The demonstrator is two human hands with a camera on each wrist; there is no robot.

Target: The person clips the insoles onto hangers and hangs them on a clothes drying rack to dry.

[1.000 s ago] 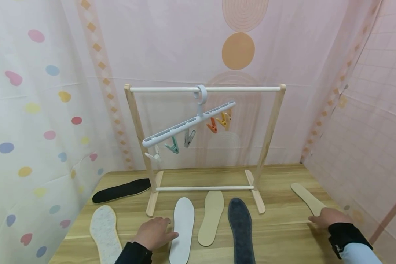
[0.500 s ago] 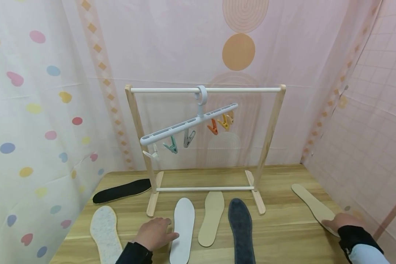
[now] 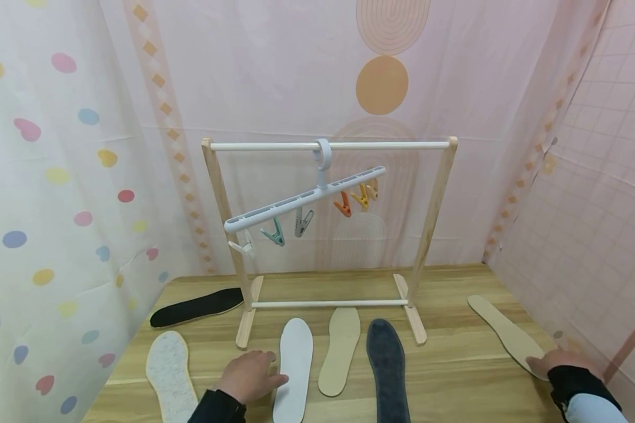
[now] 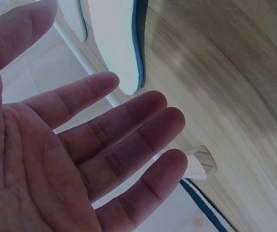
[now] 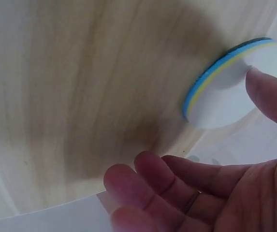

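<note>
My left hand (image 3: pixel 249 376) hovers over the table beside the white insole (image 3: pixel 297 352); its thumb overlaps the insole's edge in the head view. Seen in the left wrist view, the fingers (image 4: pixel 128 130) are spread and hold nothing. At the far right lies a beige insole (image 3: pixel 503 326), with my right hand (image 3: pixel 566 359) at its near end. In the right wrist view the thumb is at the top face of this insole (image 5: pixel 220 104), while the other fingers stay loosely bent off it. Whether the thumb presses is hard to tell.
A wooden rack (image 3: pixel 436 205) carries a clip hanger (image 3: pixel 323 189) with several coloured clips. Also on the table lie a second beige insole (image 3: pixel 340 346), a dark grey insole (image 3: pixel 386 358), a speckled insole (image 3: pixel 169 361) and a black insole (image 3: pixel 198 306). Curtains surround the table.
My right hand has moved right and toward me along the beige insole, uncovering more of it. The hanger has turned slightly on the rod. My left hand has barely moved.
</note>
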